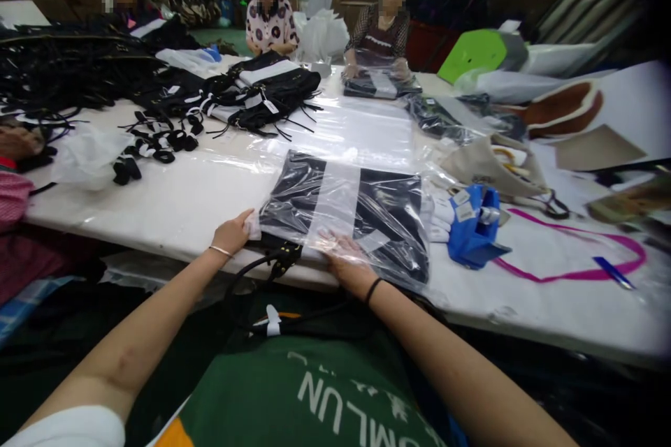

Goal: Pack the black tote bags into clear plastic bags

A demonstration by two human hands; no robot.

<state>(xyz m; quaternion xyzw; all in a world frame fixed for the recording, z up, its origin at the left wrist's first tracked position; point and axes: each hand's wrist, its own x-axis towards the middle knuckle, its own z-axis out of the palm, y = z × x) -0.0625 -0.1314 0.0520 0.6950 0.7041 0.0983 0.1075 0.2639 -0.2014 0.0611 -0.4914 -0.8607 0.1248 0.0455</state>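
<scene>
A flat black bag (391,206) with a white paper band (338,195) round its middle lies in a clear plastic bag (301,213) at the table's near edge. My left hand (233,234) pinches the left near corner of the plastic, thumb and fingers together. Flat over the near end of the white band rests my right hand (350,262), its fingers stretched out; I cannot tell whether the film covers them. Black straps with gold hardware (286,258) stick out toward me between my hands, over the table edge.
A blue tape dispenser (474,227) stands right of the bag, near a pink strap (566,279). Clear plastic sheets (361,126) lie beyond it. Black bags (262,94) and rolled black straps (162,136) sit left. Across the table, several people work; one handles a wrapped bag (380,82).
</scene>
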